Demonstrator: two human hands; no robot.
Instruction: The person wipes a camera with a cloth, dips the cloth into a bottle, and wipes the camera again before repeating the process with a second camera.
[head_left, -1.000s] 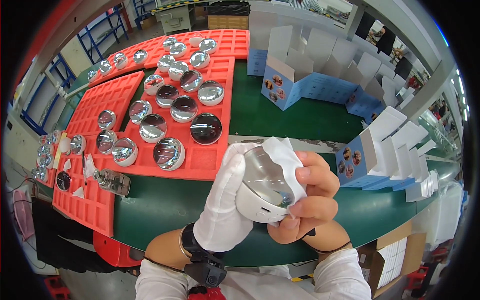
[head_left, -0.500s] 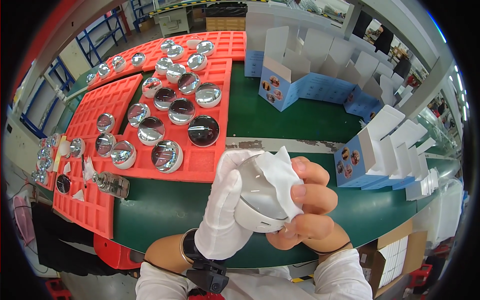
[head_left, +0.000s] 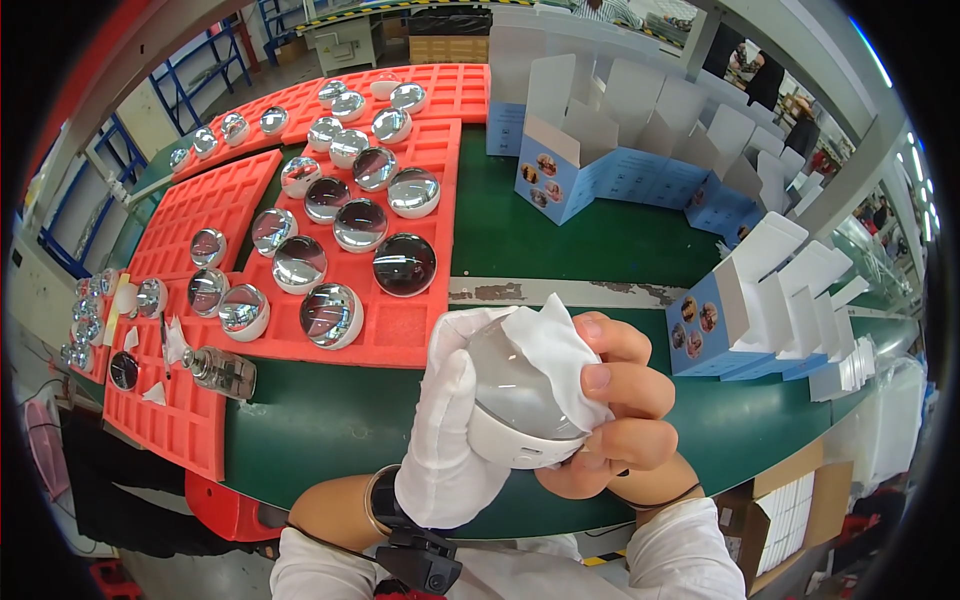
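Observation:
My left hand, in a white glove, is wrapped around the left side of a round device with a glossy grey dome and a white base. A small slot shows in that base. Bare and curled, my right hand grips the device's right side and pinches a white wiping cloth against the dome. The cloth covers the dome's upper right part. The underside of the device and some of my fingertips are hidden. A strapped-on small black camera sits at my left wrist.
Red foam trays at the left carry several mirror-domed devices. A glass bottle stands by white scraps on the near tray. Blue open-topped boxes line the far right, with more boxes nearer. A carton sits below right.
The device has tilted slightly in my hands. My right hand and the cloth have shifted a little over the dome, while both hands keep their hold.

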